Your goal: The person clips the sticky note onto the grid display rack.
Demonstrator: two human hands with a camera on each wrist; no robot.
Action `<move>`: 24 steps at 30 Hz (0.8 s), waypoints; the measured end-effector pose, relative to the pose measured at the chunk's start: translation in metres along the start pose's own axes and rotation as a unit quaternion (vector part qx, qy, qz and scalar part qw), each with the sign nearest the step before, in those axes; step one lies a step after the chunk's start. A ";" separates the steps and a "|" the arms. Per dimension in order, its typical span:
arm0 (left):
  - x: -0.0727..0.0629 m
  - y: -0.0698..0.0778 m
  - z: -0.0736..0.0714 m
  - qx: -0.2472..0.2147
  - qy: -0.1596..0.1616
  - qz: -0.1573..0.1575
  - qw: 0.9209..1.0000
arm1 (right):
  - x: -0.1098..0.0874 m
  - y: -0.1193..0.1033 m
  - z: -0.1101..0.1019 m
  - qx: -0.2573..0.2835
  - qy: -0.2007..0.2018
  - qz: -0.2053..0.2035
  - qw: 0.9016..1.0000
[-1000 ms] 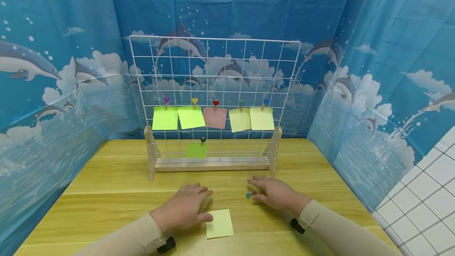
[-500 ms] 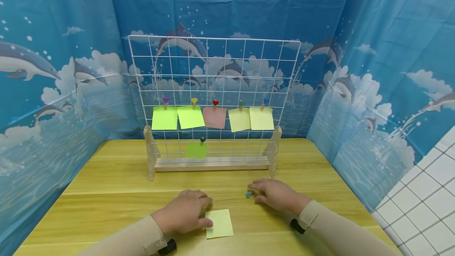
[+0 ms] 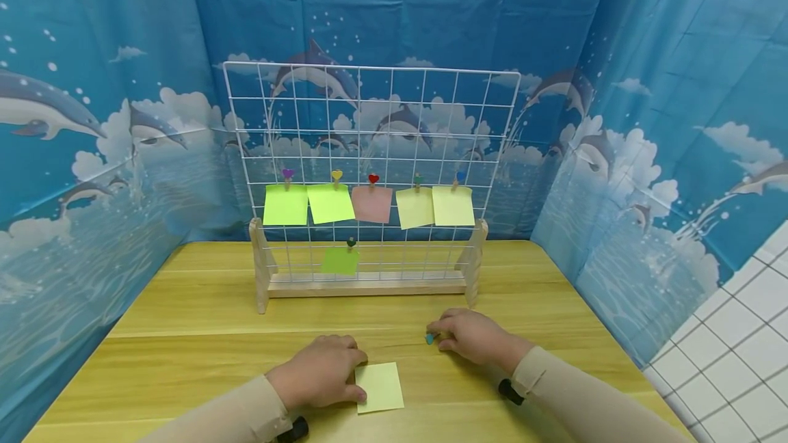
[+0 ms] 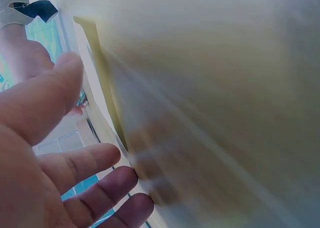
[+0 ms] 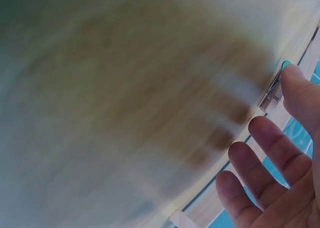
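A pale yellow sticky note [image 3: 383,387] lies on the wooden table; in the left wrist view the note [image 4: 107,82] appears edge-on. My left hand [image 3: 323,369] is at its left side, thumb over that edge and fingers loosely bent. To the right lies a small clothespin [image 3: 429,338] with a teal heart. My right hand [image 3: 474,337] reaches around it from the right, fingers and thumb on either side. The right wrist view has the clothespin [image 5: 272,90] beside the thumb, with a gap to the visible fingers; contact is hard to judge.
Behind the hands stands a white wire grid [image 3: 375,115] on a wooden base [image 3: 369,286]. Several notes hang in a row from heart clothespins, among them a pink note [image 3: 372,204]. Lower down hangs a green note [image 3: 340,260]. Dolphin curtains [image 3: 394,5] surround the table [image 3: 203,347].
My left hand has drawn slightly lower and closer around the note, its fingers bending more. My right fingers have come in nearer to the clothespin. The note has hardly moved.
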State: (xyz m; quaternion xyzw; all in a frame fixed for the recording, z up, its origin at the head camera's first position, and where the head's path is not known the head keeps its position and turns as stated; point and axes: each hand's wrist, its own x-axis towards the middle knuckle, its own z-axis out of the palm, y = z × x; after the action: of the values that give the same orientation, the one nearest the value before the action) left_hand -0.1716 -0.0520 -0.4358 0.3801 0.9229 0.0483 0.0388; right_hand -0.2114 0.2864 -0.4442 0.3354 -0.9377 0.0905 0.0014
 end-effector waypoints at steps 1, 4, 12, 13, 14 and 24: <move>0.000 0.000 0.000 0.000 0.000 0.001 1.000 | 0.001 0.000 0.000 0.002 0.001 -0.003 1.000; 0.002 0.000 0.001 -0.003 -0.001 0.001 1.000 | 0.002 0.000 0.001 0.002 0.002 -0.010 1.000; 0.004 0.002 0.002 -0.008 -0.002 -0.003 1.000 | 0.004 0.001 0.001 -0.003 0.007 -0.016 1.000; 0.004 0.003 0.002 -0.009 -0.002 -0.004 1.000 | 0.004 0.001 0.002 -0.002 0.007 -0.016 1.000; 0.004 0.003 0.002 -0.010 -0.003 -0.005 1.000 | 0.004 0.001 0.002 -0.001 0.008 -0.017 1.000; 0.004 0.005 -0.001 -0.037 -0.006 -0.009 0.999 | 0.005 -0.003 -0.001 0.021 -0.005 -0.015 1.000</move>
State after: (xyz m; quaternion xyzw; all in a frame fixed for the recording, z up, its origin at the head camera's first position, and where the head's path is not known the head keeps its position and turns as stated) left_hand -0.1715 -0.0459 -0.4343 0.3706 0.9235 0.0796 0.0593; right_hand -0.2136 0.2813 -0.4424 0.3503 -0.9303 0.1087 -0.0092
